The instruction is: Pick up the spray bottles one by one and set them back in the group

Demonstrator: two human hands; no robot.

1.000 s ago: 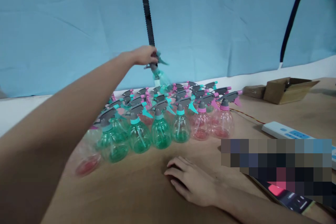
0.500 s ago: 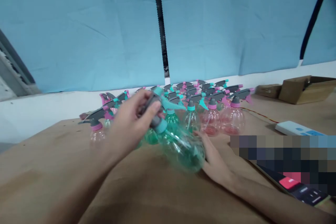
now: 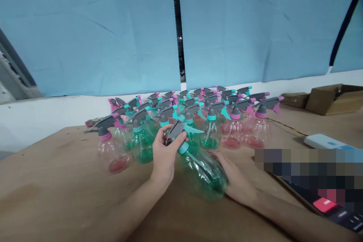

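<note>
Green spray bottle [image 3: 202, 172] tilts over the plywood table [image 3: 56, 181], left hand [image 3: 164, 155] gripping its trigger head, right hand [image 3: 234, 179] cupping its body; blue curtain [image 3: 99, 26] behind.

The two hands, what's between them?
A tilted green spray bottle lies between the left hand and the right hand, seen in the head view.

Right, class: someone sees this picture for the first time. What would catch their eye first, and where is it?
A green spray bottle is held tilted at the centre, close to the viewer. The left hand holds its grey trigger head and the right hand cups its body. Behind it, a crowd of pink and green spray bottles stands upright on the wooden table, in front of a blue sheet.
</note>
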